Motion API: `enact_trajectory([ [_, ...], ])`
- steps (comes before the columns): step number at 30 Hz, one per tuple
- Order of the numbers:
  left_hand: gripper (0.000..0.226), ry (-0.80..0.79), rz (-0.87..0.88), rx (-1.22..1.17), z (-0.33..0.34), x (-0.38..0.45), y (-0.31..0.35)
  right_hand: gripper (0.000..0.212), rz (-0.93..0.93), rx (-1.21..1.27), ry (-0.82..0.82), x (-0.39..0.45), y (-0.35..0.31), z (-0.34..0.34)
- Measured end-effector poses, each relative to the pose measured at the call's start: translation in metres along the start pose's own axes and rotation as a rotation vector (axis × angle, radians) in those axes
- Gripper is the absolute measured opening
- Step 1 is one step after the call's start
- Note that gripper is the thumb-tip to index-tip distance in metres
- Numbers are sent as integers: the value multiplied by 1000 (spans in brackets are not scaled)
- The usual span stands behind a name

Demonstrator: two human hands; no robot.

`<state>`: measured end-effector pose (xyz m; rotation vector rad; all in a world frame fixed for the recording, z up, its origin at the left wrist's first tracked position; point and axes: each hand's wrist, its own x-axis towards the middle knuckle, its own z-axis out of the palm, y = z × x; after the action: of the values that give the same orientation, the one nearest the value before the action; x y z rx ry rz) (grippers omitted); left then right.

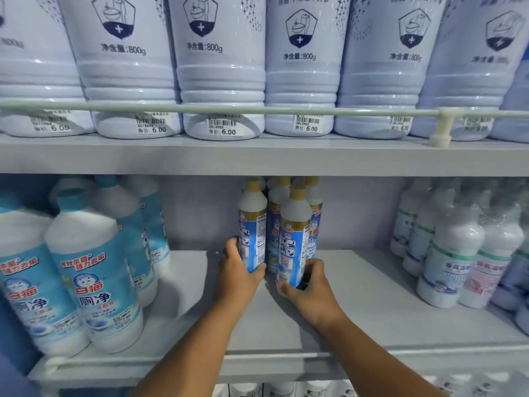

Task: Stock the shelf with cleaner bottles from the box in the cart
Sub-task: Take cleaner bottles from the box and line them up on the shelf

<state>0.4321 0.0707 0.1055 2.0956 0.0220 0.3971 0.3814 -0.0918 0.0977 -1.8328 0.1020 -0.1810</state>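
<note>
Left hand (239,270) fingers grip gold-capped cleaner bottle (252,224); right hand (310,285) fingers grip front gold-capped bottle (294,239) on shelf (357,296).

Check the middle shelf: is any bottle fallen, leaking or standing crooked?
Nothing stands out. The gold-capped bottles are upright; the left hand grips one gold-capped bottle, the right hand another bottle. No spill shows on the shelf.

Your view is evenly lit in cool bluish light; glare streaks the upper bottles (220,67), soft shadows trail both forearms, and edges bow and blur with wide-angle distortion.
</note>
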Motion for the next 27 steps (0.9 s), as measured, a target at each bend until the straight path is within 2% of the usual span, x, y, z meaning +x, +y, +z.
enact_trajectory([
  [5,67,44,15,13,9,9,-5,51,7,24,-36,-1,-2,-1],
  [9,65,-28,2,9,9,1,-13,55,7,120,-25,0,1,0],
  [13,50,-68,-40,-13,9,3,-15,56,-3,70,-13,4,2,0],
  [17,54,-30,-66,-44,13,9,-18,55,-10,67,-13,3,1,-2],
  [20,47,4,-71,-37,14,12,-17,54,-5,45,-13,3,1,-2],
  [27,43,-17,-58,-78,12,11,-19,50,12,34,1,1,-2,-2],
])
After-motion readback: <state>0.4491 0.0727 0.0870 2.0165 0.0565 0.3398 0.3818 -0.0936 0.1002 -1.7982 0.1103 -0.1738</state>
